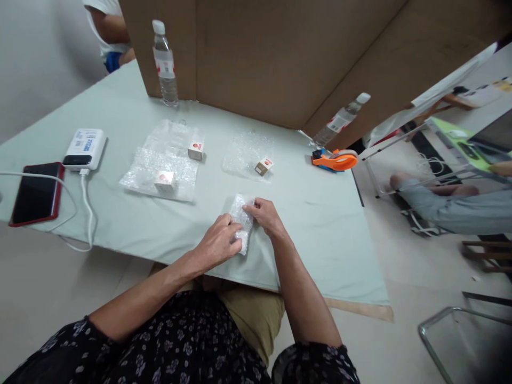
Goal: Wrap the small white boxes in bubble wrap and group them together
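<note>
A small bundle wrapped in bubble wrap [241, 213] lies on the pale green table [312, 224] near its front edge. My left hand [219, 244] presses its lower end, fingers curled around the wrap. My right hand [264, 214] pinches its upper right edge. Further back, a small white box with a red mark [264, 165] sits on a sheet of bubble wrap [245, 154]. To the left, two more such boxes [196, 150] [165, 181] rest on a larger bubble wrap sheet [160, 160].
An orange tape dispenser [335, 160] lies at the right edge. Two water bottles [165, 63] [340, 120] stand by a cardboard screen [280, 53]. A power bank [85, 148] and red phone [36, 193] lie at left with cables. Other people sit at the far left and right.
</note>
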{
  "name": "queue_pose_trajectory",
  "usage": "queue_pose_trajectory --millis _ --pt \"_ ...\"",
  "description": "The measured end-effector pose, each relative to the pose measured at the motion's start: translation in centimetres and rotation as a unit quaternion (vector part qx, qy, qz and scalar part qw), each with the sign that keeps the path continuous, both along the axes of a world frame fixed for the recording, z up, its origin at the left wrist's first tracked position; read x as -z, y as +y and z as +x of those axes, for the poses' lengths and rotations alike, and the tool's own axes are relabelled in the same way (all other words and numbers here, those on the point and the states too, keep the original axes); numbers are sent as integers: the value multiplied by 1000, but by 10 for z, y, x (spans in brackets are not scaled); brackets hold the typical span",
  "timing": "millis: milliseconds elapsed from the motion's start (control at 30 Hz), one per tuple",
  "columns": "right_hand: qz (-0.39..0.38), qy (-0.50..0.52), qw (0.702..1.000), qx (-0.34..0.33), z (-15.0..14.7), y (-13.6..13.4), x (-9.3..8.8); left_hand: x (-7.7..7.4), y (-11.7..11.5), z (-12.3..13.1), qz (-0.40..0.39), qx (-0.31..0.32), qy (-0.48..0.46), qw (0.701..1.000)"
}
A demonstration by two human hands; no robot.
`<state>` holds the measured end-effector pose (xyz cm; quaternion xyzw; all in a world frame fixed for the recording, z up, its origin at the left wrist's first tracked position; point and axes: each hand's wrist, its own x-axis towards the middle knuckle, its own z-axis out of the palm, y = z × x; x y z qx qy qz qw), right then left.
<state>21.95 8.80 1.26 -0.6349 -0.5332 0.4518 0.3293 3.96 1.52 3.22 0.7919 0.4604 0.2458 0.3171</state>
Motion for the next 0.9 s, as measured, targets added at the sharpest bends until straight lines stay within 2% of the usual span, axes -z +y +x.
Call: queue_pose_trajectory --millis 133,267,400,467,533,633,900 --pt "36 85 996 9 -6 -12 -11 1 1 -1 -5 -7 -7 1000" --pt "84 132 988 4 -11 -38 -25 4 -2 -1 -3 -32 -40 999" --pt "133 89 987 -26 -12 -70 -29 8 -10 0 6 -135 -64 989" --pt "178 38 982 -39 -13 -85 -27 10 -13 0 18 -162 -75 984" --pt "219 -15 974 -53 -13 -97 -23 11 -13 0 32 -158 -86 983" --pt "246 -77 962 -85 -13 -109 -17 11 -12 -2 38 -119 -78 989" --pt "267 -116 945 -152 -6 -117 -7 10 -5 -14 1 -42 -69 997"
